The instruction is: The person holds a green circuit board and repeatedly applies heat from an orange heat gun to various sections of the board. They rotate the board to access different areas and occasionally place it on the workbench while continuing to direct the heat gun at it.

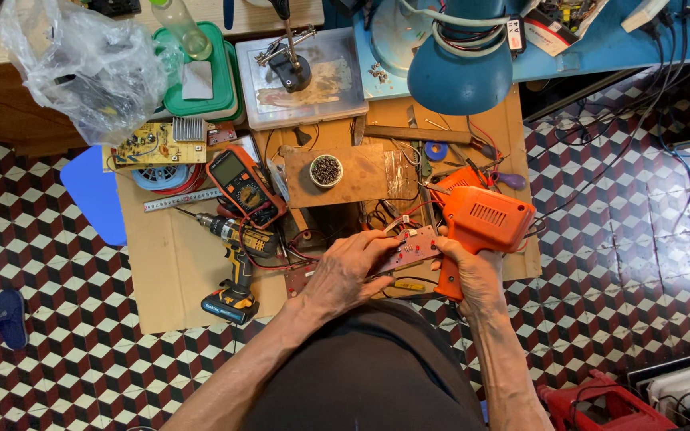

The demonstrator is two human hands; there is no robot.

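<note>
Two hands over one cardboard sheet: right hand wrapped tight around one orange soldering gun at sheet's right edge; left hand pinching one small circuit board just left of gun. One cordless drill and one orange multimeter left of board; one small bowl above it.

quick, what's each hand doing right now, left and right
Left hand: closed on the small circuit board, pinning it in place.
Right hand: closed around the grip of the orange soldering gun.
</note>
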